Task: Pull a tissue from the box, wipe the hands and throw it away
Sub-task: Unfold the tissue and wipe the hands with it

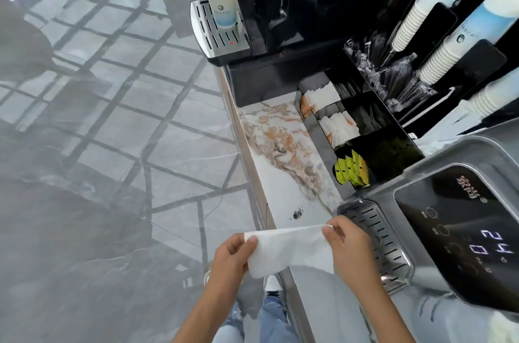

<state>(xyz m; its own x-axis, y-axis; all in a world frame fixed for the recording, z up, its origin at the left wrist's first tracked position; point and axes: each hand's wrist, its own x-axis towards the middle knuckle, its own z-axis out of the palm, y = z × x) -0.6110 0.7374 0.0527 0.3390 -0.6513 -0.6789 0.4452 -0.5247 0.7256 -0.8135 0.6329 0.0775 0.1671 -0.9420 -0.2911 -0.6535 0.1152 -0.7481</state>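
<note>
A white tissue (pixel 286 250) is stretched flat between both hands, low in the head view, above the counter's front edge. My left hand (pixel 230 258) pinches its left end between thumb and fingers. My right hand (pixel 348 247) grips the right end at the top corner. The tissue hangs loose below the fingers. No tissue box and no bin can be seen in this view.
A marble counter (pixel 280 151) runs away from me, with dark crumbs (pixel 297 214) near the hands. A water dispenser with drip tray (pixel 376 233) stands at right. Behind are a black sachet organiser (pixel 356 129), stacked paper cups (pixel 438 58), and a coffee machine holding a cup (pixel 222 5). Glossy tiled floor lies left.
</note>
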